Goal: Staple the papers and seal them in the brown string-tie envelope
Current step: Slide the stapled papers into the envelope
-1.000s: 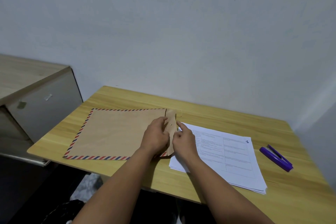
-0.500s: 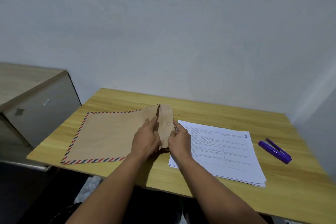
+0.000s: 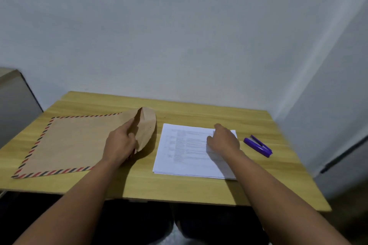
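Papers (image 3: 185,151): white printed sheets in a loose stack, lying flat at centre-right of the frame on the wooden surface (image 3: 199,111). Rows of small text are showing on the top sheet; the wording is too small to read. Lower sheet edges are peeking out along the near side of the stack.

Envelope (image 3: 75,143): large, brown, lying flat at centre-left of the frame, bordered with red and dark diagonal stripes on the far, left and near edges. Its flap (image 3: 146,127) at the right end is standing raised off the surface, rounded in outline, with a small dot showing on its face. The mouth is being held open; what is inside cannot be told, as the interior is hidden from view. Envelope and papers are lying apart, with bare wood between them.

Left hand (image 3: 121,143): gripping the envelope at its open end, fingers curling round the paper just beside the raised flap.

Right hand (image 3: 223,141): resting on the far right part of the papers, fingers bent loosely downward onto the top sheet; whether it is pinching any sheet cannot be told.

Stapler (image 3: 257,146): purple, slim, lying on the surface just right of the papers, near the right hand but not touching it.

Cabinet (image 3: 14,103): grey, standing at the left edge of the frame beside the surface.
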Motion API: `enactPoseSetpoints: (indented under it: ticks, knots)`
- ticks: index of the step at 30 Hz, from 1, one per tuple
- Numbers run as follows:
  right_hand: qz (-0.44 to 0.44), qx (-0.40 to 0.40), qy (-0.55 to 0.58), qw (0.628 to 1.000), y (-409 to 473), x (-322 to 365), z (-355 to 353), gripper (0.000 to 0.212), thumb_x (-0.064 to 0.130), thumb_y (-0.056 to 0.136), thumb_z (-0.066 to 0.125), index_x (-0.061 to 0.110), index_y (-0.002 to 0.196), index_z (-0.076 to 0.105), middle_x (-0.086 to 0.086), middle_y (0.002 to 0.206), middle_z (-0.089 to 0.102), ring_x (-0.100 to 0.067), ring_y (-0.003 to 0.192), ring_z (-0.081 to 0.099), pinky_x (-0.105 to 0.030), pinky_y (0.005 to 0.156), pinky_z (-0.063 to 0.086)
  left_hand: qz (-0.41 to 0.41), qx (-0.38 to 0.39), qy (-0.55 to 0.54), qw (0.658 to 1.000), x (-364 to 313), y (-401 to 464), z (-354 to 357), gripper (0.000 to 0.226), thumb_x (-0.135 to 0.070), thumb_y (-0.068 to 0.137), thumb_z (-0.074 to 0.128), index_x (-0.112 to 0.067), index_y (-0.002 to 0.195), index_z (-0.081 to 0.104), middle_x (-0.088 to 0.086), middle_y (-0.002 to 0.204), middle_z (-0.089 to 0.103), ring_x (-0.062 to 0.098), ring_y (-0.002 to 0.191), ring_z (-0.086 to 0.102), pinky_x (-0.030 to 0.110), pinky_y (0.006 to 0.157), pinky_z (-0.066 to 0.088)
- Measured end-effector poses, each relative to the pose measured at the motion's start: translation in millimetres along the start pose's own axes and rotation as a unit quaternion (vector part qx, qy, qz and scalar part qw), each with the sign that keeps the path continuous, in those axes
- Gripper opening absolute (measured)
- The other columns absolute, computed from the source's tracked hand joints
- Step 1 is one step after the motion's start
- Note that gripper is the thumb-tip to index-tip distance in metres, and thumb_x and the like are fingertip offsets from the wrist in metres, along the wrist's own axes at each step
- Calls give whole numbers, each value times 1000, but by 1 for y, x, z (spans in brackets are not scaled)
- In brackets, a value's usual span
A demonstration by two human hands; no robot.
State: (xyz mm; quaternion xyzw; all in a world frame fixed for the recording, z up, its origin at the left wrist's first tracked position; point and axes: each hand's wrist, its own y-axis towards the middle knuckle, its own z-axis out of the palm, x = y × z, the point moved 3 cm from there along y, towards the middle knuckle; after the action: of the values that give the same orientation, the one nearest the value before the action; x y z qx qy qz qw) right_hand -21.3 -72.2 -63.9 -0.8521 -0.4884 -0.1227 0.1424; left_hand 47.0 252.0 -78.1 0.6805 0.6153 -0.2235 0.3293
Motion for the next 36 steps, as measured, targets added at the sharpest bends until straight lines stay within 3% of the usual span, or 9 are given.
enactPoseSetpoints:
  ticks: [6, 8, 12, 15, 20, 25, 30, 33, 36]
  knots:
    - [145, 54, -69, 985, 3, -67, 3, 121, 86, 59, 69, 12, 149, 34, -16, 145, 47, -36, 135, 46, -49, 95, 50, 21, 5, -6, 1000, -7, 0, 2, 54, -3, 96, 46, -20, 146, 55, 10, 127, 68, 29, 97, 64, 36, 79, 52]
    - [144, 58, -73, 985, 9, -71, 6, 126, 89, 53, 71, 6, 144, 39, -13, 134, 58, -33, 126, 55, -43, 89, 52, 16, 6, 1, 1000, -7, -1, 2, 50, -3, 97, 46, -15, 144, 57, 13, 124, 68, 31, 99, 63, 39, 82, 52]
    - [165, 97, -45, 980, 18, -70, 7, 129, 83, 40, 79, 1, 134, 49, -1, 91, 66, -25, 91, 68, -30, 58, 45, -5, 9, -7, 1000, -3, 0, 1, 53, -5, 95, 44, -18, 145, 55, 10, 101, 70, 29, 72, 66, 38, 63, 56]
    - [187, 100, -30, 977, 21, -73, 8, 142, 82, 19, 74, 4, 136, 52, 1, 97, 65, -23, 89, 66, -30, 63, 46, -4, 12, -5, 1000, -2, 1, 1, 56, -6, 96, 41, -21, 149, 51, 11, 97, 70, 29, 70, 65, 32, 58, 49]
    - [207, 77, 1, 975, 1, -62, -1, 99, 78, 44, 83, 13, 115, 59, 1, 93, 65, -24, 94, 67, -32, 74, 52, -14, 11, 0, 1000, -1, 3, 3, 56, -6, 99, 39, -21, 152, 46, 14, 107, 70, 25, 68, 64, 30, 54, 46]
    - [245, 44, 71, 966, 1, -57, 12, 126, 70, 30, 88, 11, 134, 47, -5, 111, 64, -29, 103, 65, -40, 87, 56, -18, 6, 6, 1000, 5, 4, 5, 56, -8, 99, 39, -21, 153, 46, 16, 106, 72, 32, 73, 66, 33, 59, 50]
    - [263, 34, 200, 943, -11, -42, 2, 109, 32, 80, 86, 2, 155, 12, -1, 80, 46, -27, 99, 54, -41, 102, 48, -16, 1, 21, 1000, 6, 6, 9, 54, -9, 101, 41, -19, 155, 42, 16, 125, 68, 32, 83, 66, 37, 67, 54]
    - [228, 55, 232, 944, -8, -42, -3, 80, 14, 81, 87, -5, 142, 39, -8, 88, 58, -31, 100, 62, -38, 87, 51, -6, 5, 18, 1000, 7, 6, 7, 55, -8, 100, 38, -22, 154, 44, 15, 118, 69, 32, 82, 65, 36, 66, 52]
    - [192, 60, 295, 934, -13, -45, -15, 36, 1, 81, 84, -9, 111, 67, -13, 91, 71, -29, 81, 69, -31, 73, 57, -6, 15, 2, 1000, 8, 6, 4, 56, -8, 99, 38, -23, 153, 44, 16, 126, 68, 33, 89, 65, 39, 72, 54]
